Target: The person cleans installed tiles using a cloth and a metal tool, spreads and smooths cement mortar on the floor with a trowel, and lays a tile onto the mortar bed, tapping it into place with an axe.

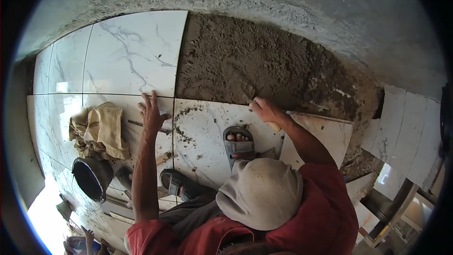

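Two bare forearms (147, 170) stretch toward the rough brown mortar bed (269, 52). The right hand (266, 112), at its near edge, clasps a wooden-handled, mortar-coated trowel (239, 82), blade on the mortar; left of the bed, the left hand (153, 114) spreads its fingers over glossy white grey-veined tiles (122, 52).

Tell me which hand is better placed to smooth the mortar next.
Probably the right hand: it grips the trowel, which appears to lie against the mortar. The left hand, spread and apparently empty, seems to rest on the white tiles, beside the mortar.
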Demonstrator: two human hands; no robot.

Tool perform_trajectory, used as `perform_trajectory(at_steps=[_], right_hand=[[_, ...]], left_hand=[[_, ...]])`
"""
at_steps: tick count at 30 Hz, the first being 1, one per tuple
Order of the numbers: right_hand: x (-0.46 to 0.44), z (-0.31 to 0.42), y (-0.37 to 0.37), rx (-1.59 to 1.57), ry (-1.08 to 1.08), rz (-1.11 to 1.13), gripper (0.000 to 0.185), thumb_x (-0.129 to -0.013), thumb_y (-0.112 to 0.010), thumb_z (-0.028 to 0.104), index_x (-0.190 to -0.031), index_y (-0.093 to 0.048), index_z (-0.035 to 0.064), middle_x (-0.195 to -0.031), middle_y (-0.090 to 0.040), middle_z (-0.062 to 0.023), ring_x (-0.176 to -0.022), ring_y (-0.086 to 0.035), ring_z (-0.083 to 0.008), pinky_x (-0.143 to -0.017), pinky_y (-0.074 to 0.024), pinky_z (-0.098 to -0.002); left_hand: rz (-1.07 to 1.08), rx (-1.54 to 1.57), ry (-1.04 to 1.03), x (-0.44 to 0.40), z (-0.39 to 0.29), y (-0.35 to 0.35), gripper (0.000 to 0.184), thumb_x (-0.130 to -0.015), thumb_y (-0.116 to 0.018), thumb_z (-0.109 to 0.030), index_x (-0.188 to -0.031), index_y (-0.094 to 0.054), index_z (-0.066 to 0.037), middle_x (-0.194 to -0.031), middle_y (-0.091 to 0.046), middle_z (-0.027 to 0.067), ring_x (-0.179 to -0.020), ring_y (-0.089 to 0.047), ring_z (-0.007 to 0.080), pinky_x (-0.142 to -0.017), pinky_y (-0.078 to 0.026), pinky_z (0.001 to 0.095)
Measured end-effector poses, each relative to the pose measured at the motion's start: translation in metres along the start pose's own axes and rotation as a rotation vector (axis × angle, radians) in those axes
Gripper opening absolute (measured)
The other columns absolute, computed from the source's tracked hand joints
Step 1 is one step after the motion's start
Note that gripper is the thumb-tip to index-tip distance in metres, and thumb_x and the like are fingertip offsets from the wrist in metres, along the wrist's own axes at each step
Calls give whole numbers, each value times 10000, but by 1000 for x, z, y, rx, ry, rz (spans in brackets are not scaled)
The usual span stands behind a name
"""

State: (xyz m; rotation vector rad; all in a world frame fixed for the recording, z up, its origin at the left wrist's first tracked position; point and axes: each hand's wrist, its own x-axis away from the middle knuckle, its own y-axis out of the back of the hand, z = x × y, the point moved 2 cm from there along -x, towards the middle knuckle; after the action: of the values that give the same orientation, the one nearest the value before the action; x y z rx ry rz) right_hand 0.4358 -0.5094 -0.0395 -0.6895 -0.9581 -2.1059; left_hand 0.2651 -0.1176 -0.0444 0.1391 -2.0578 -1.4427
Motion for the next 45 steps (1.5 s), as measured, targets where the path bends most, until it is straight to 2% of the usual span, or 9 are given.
perform_trajectory(at_steps=[5, 9, 11, 15, 17, 20, 28, 42, 45], right_hand=[[-24, 32, 7, -143, -160, 5, 330, -916, -478, 310, -1025, -513, 1, -755, -581, -182, -672, -619, -307, -548, -501, -430], [-46, 21, -16, 477, 1004, -657, 354, -931, -446, 346, -1063, -501, 22, -609, -512, -95, -436, -540, -234, -388, -458, -392], [-43, 44, 14, -122, -162, -86, 369, -943, -443, 380, -1065, -495, 36, -735, -545, -85, -496, -530, -178, -423, -457, -355], [-40, 91, -5, -61, -142, -18, 370, -941, -442, 372, -1072, -487, 29, -718, -539, -97, -510, -551, -187, -426, -473, -350], [-79, 71, -18, 353, 287, 6, 390, -943, -437, 376, -1088, -472, 16, -717, -538, -94, -516, -552, -186, -430, -477, -348], [-91, 116, -3, -214, -38, -100, 415, -943, -420, 378, -1093, -483, -3, -725, -544, -113, -533, -565, -196, -446, -493, -368], [-110, 174, -16, -32, -13, -24, 391, -935, -432, 371, -984, -531, -3, -681, -569, -108, -508, -577, -213, -455, -483, -396], [-20, -29, 74, -604, -349, -490, 284, -929, -483, 397, -957, -468, 115, -655, -457, -20, -457, -474, -148, -389, -434, -340], [-9, 5, 32, -349, -247, -288, 296, -940, -467, 394, -1012, -488, 108, -667, -476, -29, -460, -485, -149, -385, -429, -318]], left_hand=[[-34, 2, -21, 6, 5, -6, 1144, -577, -861, -227, -1474, -155, -157, -1497, -75, 281, -1255, -221, 616, -946, -342, 658], [-1, 11, 29, 0, 1, -1, 1140, -581, -858, -235, -1474, -154, -154, -1500, -73, 279, -1258, -213, 620, -960, -319, 660], [-33, 27, -4, 1, 3, -5, 1138, -582, -857, -238, -1474, -155, -152, -1500, -70, 280, -1261, -206, 622, -956, -313, 671], [-5, 31, 27, 2, -4, 3, 1141, -571, -865, -218, -1469, -166, -143, -1499, -68, 286, -1261, -206, 622, -965, -306, 662], [-9, 35, 29, 1, -3, 2, 1143, -565, -868, -205, -1468, -170, -142, -1497, -66, 289, -1257, -207, 628, -967, -306, 662], [-37, 40, 12, 0, 1, -1, 1147, -560, -870, -207, -1467, -171, -143, -1495, -67, 293, -1250, -207, 635, -954, -315, 673], [-31, 42, 15, 1, -1, 2, 1131, -569, -866, -220, -1466, -182, -142, -1497, -74, 285, -1253, -206, 634, -966, -303, 671], [-34, 32, 5, 1, 1, -3, 1149, -557, -870, -207, -1469, -175, -133, -1495, -89, 284, -1256, -218, 618, -941, -315, 679], [-19, 23, -8, 2, 1, -2, 1141, -564, -868, -211, -1468, -175, -134, -1490, -89, 294, -1252, -216, 623, -937, -311, 690]])
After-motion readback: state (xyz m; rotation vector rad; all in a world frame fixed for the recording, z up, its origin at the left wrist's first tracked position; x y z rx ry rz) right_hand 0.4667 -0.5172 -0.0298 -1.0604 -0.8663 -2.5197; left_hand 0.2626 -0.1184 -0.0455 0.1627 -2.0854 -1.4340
